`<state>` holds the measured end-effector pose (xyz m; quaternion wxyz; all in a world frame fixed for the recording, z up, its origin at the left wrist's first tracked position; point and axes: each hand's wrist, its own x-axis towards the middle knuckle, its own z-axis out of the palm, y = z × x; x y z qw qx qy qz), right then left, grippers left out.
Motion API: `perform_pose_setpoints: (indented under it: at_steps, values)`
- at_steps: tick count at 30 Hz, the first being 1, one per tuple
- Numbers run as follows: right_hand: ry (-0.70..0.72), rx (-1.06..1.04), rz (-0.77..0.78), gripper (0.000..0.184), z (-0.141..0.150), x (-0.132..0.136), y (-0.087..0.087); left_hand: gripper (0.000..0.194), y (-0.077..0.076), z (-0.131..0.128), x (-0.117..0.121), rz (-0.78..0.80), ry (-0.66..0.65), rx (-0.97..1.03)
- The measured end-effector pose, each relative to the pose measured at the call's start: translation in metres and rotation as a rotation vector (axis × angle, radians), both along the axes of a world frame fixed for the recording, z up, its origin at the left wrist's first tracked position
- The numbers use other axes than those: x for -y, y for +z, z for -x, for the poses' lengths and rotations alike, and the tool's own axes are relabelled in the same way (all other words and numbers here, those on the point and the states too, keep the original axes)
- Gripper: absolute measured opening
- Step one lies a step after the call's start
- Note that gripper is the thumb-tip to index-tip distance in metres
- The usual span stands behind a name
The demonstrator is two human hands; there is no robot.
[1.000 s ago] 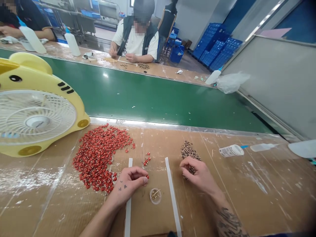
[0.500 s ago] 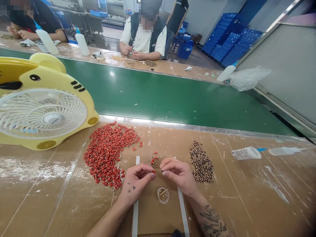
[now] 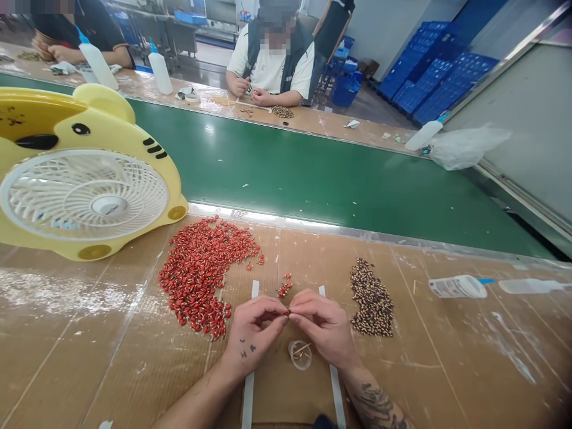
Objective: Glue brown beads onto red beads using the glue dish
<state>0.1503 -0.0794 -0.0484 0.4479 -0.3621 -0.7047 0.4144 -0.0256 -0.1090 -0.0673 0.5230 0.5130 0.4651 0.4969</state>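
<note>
My left hand (image 3: 254,329) and my right hand (image 3: 322,323) meet fingertip to fingertip over the cardboard table top (image 3: 111,357). Both pinch closed around one small red piece (image 3: 286,311) held between them; what my right fingers bring to it is too small to name. A big heap of red pieces (image 3: 203,271) lies to the left. A few finished red pieces (image 3: 284,287) sit just beyond my fingers. A heap of small dark brown pieces (image 3: 372,298) lies to the right. A small clear cup (image 3: 301,354) stands below my hands, between two white strips (image 3: 248,387).
A yellow desk fan (image 3: 84,179) stands at the left. A green conveyor belt (image 3: 313,179) runs across behind the table. Two glue bottles (image 3: 458,286) lie at the right. Other people sit working on the far side, with bottles and a plastic bag there.
My right hand left the dark brown heap and came left to meet my left hand. The fingertips now touch around the red piece. The camera view shifted slightly left.
</note>
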Motion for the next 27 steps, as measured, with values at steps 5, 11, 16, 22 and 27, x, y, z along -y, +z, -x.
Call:
perform_pose_setpoints:
  at_steps: [5, 11, 16, 22, 27]
  values:
    - [0.001, 0.015, -0.007, 0.011, 0.0001, 0.0013, -0.0011, 0.008, 0.0026, 0.0012, -0.0014, -0.036, 0.0, -0.055]
    - [-0.014, -0.002, 0.016, 0.011, 0.0003, 0.0013, -0.0011, 0.007, 0.0051, 0.0021, -0.0011, -0.062, -0.01, -0.096]
    - [-0.037, -0.004, 0.038, 0.009, 0.0026, 0.0038, -0.001, 0.008, 0.0007, 0.0009, -0.0006, -0.11, 0.019, -0.088]
    - [-0.046, -0.014, 0.009, 0.013, 0.0051, 0.0047, -0.0016, 0.009, -0.0004, 0.0005, -0.0002, -0.163, 0.043, -0.084]
    - [0.017, 0.039, 0.06, 0.014, 0.0001, 0.0021, 0.0009, 0.013, 0.001, 0.0012, -0.0012, -0.224, 0.059, -0.102]
